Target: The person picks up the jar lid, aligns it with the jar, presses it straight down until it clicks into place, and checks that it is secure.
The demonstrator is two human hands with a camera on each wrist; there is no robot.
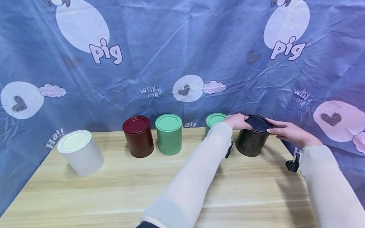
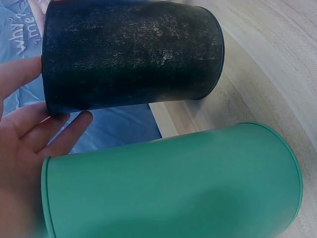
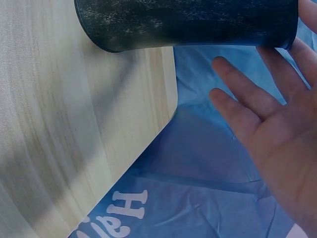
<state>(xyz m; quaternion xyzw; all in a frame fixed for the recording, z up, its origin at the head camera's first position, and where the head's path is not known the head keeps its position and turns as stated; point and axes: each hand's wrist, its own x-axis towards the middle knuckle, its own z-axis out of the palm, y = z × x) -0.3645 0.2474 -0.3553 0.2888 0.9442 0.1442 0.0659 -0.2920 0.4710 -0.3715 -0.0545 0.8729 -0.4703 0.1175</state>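
Observation:
A black can (image 1: pixel 252 140) with a mottled, worn side stands at the back right of the wooden table, between my two hands. My left hand (image 1: pixel 236 121) holds its top rim from the left; in the left wrist view the thumb and fingers meet the lid end. From the right, my right hand (image 1: pixel 290 132) holds the same rim with thumb and forefinger, while in the right wrist view its other fingers (image 3: pixel 245 87) spread out beside the can. Close beside the left hand is a green can (image 2: pixel 173 188), partly hidden by the left sleeve in the head view.
Along the back stand another green can (image 1: pixel 169 136) and a dark red can (image 1: pixel 138 137), with a white can (image 1: pixel 81 154) farther left. A blue printed cloth (image 1: pixel 163 36) hangs behind the table (image 1: pixel 103 201), whose right back corner lies near the black can.

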